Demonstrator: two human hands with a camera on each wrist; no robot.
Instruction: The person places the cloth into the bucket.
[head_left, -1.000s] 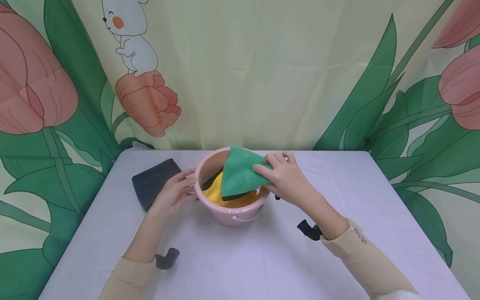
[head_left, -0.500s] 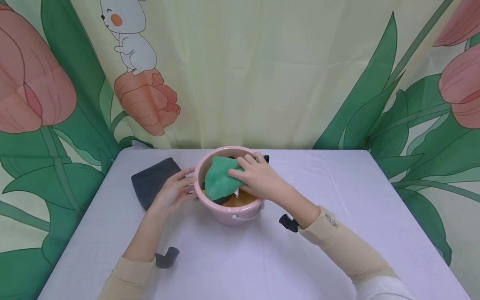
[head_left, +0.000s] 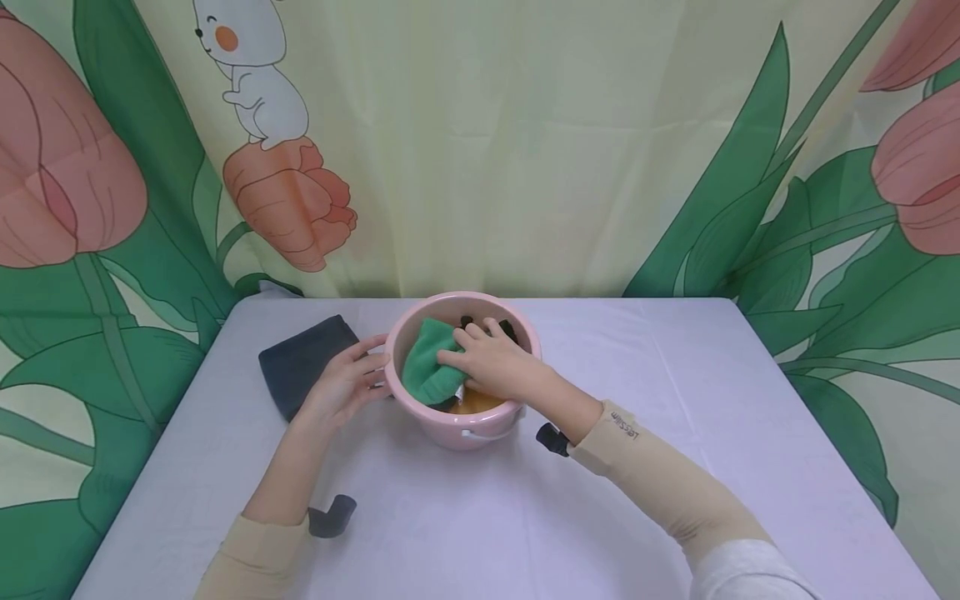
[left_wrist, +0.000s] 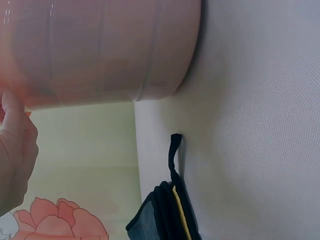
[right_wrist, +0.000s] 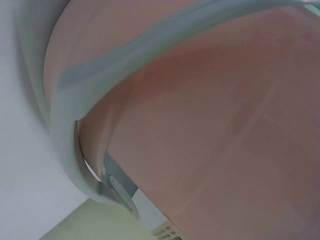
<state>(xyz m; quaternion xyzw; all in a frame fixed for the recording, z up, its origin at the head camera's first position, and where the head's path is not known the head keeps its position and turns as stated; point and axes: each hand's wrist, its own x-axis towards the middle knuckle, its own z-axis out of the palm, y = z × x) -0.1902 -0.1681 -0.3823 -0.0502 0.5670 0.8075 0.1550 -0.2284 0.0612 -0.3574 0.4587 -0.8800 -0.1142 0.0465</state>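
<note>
The left hand, fingers spread, touches a round pink plastic bucket on its right; inside, the right hand, loosely spread, touches a fuzzy green cloth.

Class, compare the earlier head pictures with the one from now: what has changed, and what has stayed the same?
The green cloth has moved left and down, further into the pink bucket. The right hand has followed it over the opening; whether it has let go is unclear. The left hand at the rim, the bucket and the dark folded cloth look unchanged.
</note>
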